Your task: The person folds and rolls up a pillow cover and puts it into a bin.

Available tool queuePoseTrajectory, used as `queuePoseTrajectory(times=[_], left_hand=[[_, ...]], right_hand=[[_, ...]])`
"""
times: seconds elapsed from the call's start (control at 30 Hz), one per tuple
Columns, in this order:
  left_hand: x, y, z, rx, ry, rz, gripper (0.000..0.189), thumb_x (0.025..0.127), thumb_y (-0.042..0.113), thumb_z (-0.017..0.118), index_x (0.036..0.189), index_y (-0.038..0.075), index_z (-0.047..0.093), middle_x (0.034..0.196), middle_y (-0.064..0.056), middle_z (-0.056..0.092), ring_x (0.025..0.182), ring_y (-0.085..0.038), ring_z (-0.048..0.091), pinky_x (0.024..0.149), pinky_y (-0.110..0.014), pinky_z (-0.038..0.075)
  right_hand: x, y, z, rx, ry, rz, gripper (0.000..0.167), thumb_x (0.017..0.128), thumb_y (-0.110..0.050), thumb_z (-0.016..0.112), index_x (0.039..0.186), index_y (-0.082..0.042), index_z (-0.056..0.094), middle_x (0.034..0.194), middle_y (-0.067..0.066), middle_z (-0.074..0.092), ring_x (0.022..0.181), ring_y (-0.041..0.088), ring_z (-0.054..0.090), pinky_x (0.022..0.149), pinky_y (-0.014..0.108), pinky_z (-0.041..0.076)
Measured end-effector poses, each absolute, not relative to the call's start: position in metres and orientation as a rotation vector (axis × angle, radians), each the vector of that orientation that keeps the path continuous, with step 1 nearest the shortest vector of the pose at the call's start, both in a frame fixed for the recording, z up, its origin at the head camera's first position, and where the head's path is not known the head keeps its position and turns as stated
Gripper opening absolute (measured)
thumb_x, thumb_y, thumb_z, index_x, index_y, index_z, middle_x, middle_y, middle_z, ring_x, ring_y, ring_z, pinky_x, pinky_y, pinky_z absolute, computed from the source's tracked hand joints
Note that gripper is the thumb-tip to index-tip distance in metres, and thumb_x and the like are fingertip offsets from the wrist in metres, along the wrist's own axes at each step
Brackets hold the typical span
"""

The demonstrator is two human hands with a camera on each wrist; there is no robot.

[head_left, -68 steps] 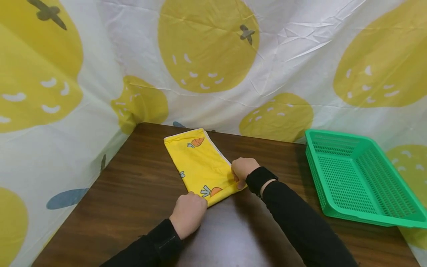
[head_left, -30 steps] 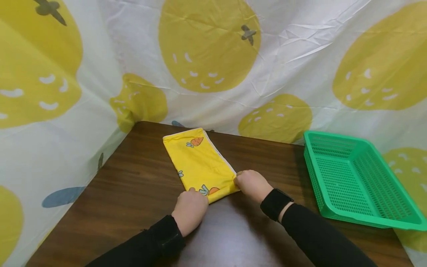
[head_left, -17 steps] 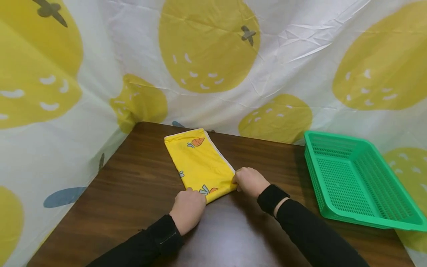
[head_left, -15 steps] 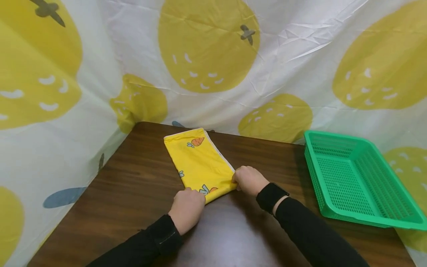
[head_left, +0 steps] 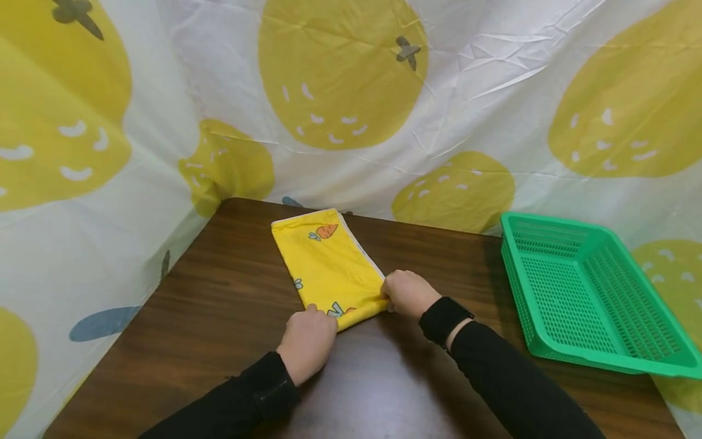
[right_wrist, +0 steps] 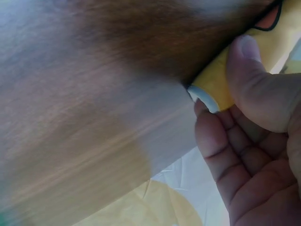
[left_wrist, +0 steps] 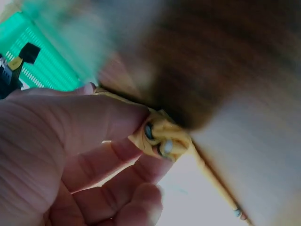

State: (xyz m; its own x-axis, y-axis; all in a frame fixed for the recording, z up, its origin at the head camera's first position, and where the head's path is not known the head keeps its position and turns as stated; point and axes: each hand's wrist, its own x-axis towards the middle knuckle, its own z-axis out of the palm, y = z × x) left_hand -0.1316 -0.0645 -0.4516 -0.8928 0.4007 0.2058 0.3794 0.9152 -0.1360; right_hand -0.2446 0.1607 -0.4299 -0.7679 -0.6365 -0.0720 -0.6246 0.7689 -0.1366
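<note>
A yellow cloth printed with carrots and edged in white lies folded flat on the brown table, its near edge rolled over. My left hand pinches the near left corner; in the left wrist view the thumb and fingers hold a bunched bit of the cloth. At the near right corner my right hand grips the roll. The right wrist view has the thumb pressing on the cloth, with fingers curled beneath its white edge.
A green plastic basket with slotted walls stands on the right of the dark wood table. White fabric with big yellow fruit prints hangs behind the table and along its left side.
The right hand shifted outward to the cloth's right corner, then slightly back. Both hands moved a little toward the far side lately, and the near edge of the cloth is rolled further, covering more of the carrot.
</note>
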Motion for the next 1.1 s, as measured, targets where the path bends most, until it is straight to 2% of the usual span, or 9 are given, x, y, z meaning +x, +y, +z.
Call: queuePoseTrajectory(times=[0.2,0.33,0.47,0.63,0.87,1.03,1.1], left_hand=[[-0.149,-0.078,-0.449,-0.687,-2.913,-0.02,0.027,0.087,0.013,0.08,0.064,0.012,0.066,0.059,0.0,0.056,0.059,-0.017,0.055,0.049,-0.039,0.052],[-0.166,-0.087,-0.442,-0.724,-3.119,-0.243,0.032,0.091,0.016,0.081,0.064,0.017,0.063,0.062,0.005,0.051,0.06,-0.013,0.051,0.056,-0.039,0.05],[-0.178,-0.094,-0.433,-0.685,-3.311,-0.432,0.033,0.091,0.021,0.085,0.066,0.021,0.064,0.066,0.007,0.053,0.065,-0.013,0.053,0.063,-0.037,0.043],[-0.184,-0.098,-0.432,-0.645,-3.34,-0.424,0.034,0.083,0.024,0.092,0.064,0.022,0.064,0.066,0.008,0.058,0.068,-0.015,0.056,0.064,-0.039,0.044],[-0.176,-0.094,-0.441,-0.598,-3.124,-0.245,0.038,0.078,0.022,0.095,0.062,0.018,0.061,0.061,0.005,0.054,0.06,-0.016,0.053,0.056,-0.038,0.046],[-0.153,-0.083,-0.445,-0.645,-2.829,-0.007,0.024,0.085,0.012,0.086,0.066,0.011,0.072,0.056,0.001,0.056,0.055,-0.018,0.054,0.049,-0.036,0.05],[-0.144,-0.079,-0.446,-0.65,-2.759,0.074,0.021,0.088,0.011,0.084,0.069,0.01,0.076,0.056,-0.001,0.059,0.056,-0.018,0.056,0.049,-0.035,0.05]], right_hand=[[-0.247,0.159,-0.427,-0.959,2.801,-0.147,0.016,0.08,0.0,0.09,0.082,-0.008,0.077,0.08,0.002,0.069,0.072,0.018,0.055,0.077,0.038,0.056],[-0.245,0.162,-0.425,-0.97,2.771,-0.149,0.016,0.078,-0.001,0.091,0.084,-0.009,0.078,0.08,0.001,0.07,0.072,0.017,0.055,0.076,0.037,0.056],[-0.241,0.166,-0.423,-0.991,2.723,-0.187,0.019,0.076,-0.003,0.093,0.088,-0.01,0.079,0.082,-0.001,0.072,0.072,0.014,0.057,0.075,0.034,0.056],[-0.237,0.17,-0.419,-0.964,2.629,-0.235,0.019,0.079,-0.006,0.092,0.087,-0.011,0.076,0.079,-0.003,0.067,0.073,0.015,0.056,0.073,0.032,0.052],[-0.24,0.173,-0.413,-0.796,2.509,-0.278,0.015,0.082,-0.011,0.092,0.084,-0.014,0.078,0.079,-0.004,0.065,0.075,0.014,0.058,0.071,0.028,0.05],[-0.249,0.17,-0.414,-0.658,2.474,-0.277,0.022,0.08,-0.012,0.094,0.073,-0.014,0.074,0.068,-0.003,0.061,0.06,0.013,0.056,0.057,0.025,0.045],[-0.254,0.168,-0.415,-0.64,2.489,-0.224,0.026,0.077,-0.016,0.096,0.069,-0.015,0.072,0.065,-0.004,0.058,0.06,0.013,0.053,0.056,0.026,0.042]])
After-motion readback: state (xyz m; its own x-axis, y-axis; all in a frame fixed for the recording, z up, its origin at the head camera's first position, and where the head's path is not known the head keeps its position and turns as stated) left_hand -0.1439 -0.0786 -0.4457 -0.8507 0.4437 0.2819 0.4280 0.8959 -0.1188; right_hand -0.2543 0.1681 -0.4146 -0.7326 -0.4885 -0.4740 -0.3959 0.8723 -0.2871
